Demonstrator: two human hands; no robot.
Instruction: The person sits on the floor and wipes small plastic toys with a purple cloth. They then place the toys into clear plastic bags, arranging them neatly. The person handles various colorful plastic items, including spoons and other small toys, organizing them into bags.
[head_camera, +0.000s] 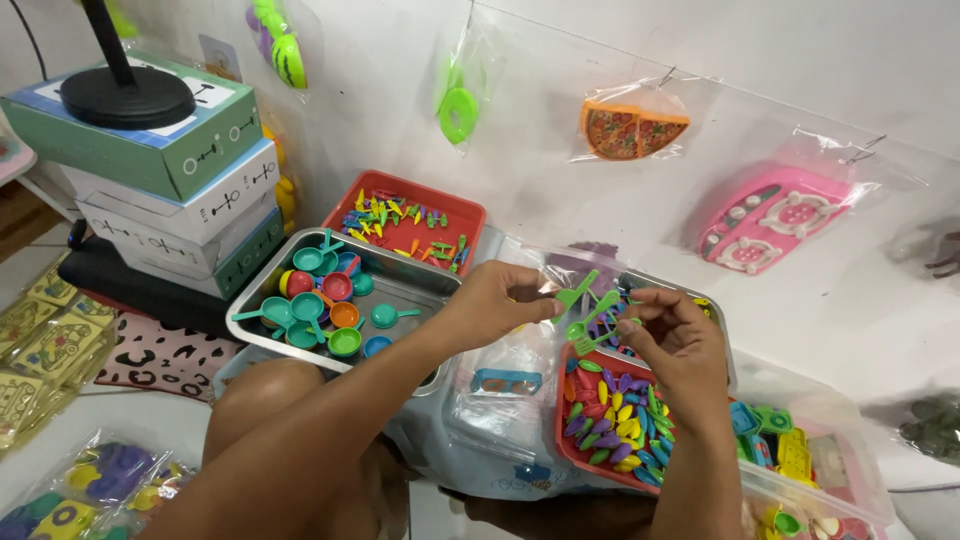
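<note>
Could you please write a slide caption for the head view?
Both hands, left and right, hold green toy forks above trays of toys.

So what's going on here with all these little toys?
A person holds small green plastic toy forks between both hands, the left hand pinching one and the right hand gripping others. Below sits a red plastic tray of colourful small pieces, with a metal tray of tiny toy pans to the left.
</note>
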